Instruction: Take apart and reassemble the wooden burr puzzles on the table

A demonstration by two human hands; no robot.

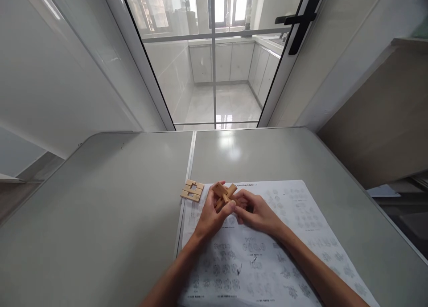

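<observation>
My left hand (211, 217) is closed around a partly interlocked wooden burr puzzle (220, 190), whose notched bars cross at angles. Its thumb lies across the front of the bars. From the other side my right hand (257, 212) meets the puzzle with curled fingers, gripping its right end; the fingertips are partly hidden there. Just left of my left hand, several loose notched wooden bars (193, 195) lie side by side on the table. Beneath both hands spreads a large printed sheet (267, 271) with rows of small puzzle drawings and captions.
The grey table (100, 218) has a metal seam strip (191, 155) running front to back, left of the sheet. A glass door (214, 79) with a black handle (302, 19) stands beyond the far edge. At the right is a brown panel (384, 111).
</observation>
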